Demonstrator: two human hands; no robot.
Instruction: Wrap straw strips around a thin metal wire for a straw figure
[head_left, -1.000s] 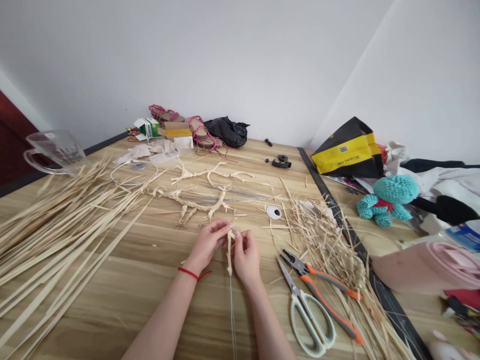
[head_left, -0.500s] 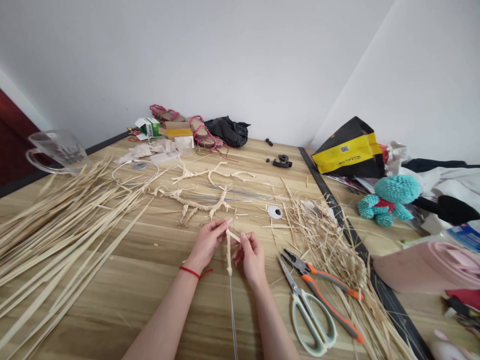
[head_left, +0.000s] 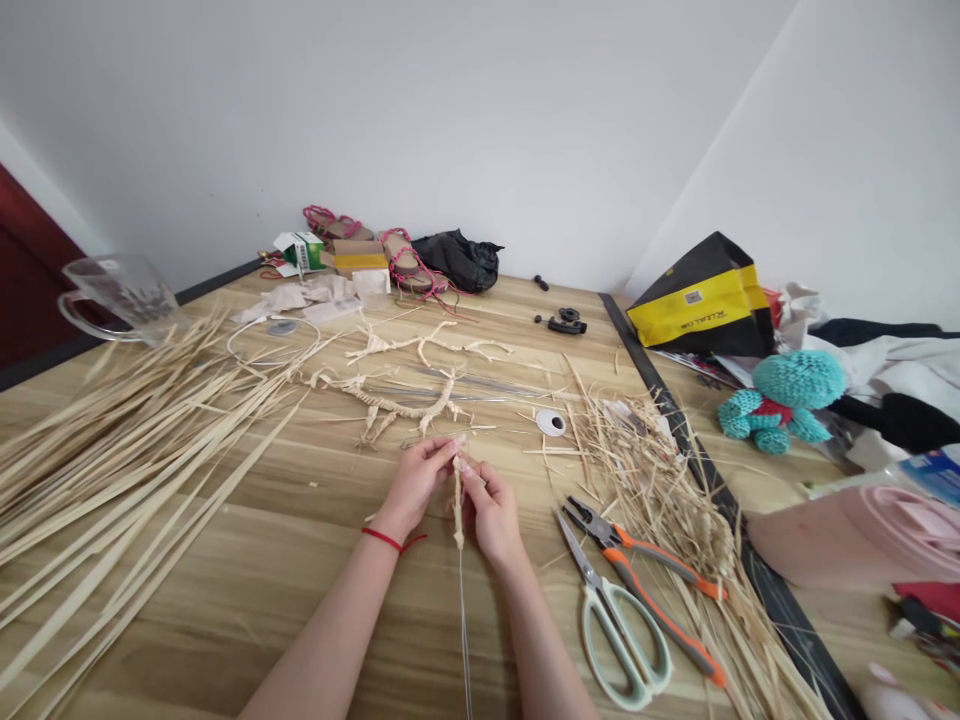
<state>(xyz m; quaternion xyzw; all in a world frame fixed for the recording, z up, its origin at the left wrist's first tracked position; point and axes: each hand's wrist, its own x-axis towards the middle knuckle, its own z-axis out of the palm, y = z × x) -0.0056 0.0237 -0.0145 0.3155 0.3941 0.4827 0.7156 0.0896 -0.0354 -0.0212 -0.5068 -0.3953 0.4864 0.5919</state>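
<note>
My left hand (head_left: 417, 482), with a red cord at the wrist, pinches the top of a straw-wrapped wire (head_left: 458, 512). Bare wire ends (head_left: 465, 620) run down from it toward me. My right hand (head_left: 493, 508) is closed at the same upper end, its thumb and fingers against the wrapping; the straw strip it grips is mostly hidden by the fingers. Just beyond my hands lies a straw-wrapped branching piece (head_left: 397, 407), and behind it another branched piece (head_left: 465, 348). Thin loose wires (head_left: 495, 388) lie between them.
Long straw strips (head_left: 150, 430) cover the left side, near a glass mug (head_left: 124, 295). To the right lie scissors (head_left: 611, 630), orange-handled pliers (head_left: 652, 590), straw scraps (head_left: 660, 480) and a white tape roll (head_left: 551, 423). Sandals (head_left: 405, 262) and a black bag (head_left: 459, 260) sit at the back.
My right hand has moved left and inward, close against my left hand. The straw strip that stretched between the hands is now folded in at the wire's top.
</note>
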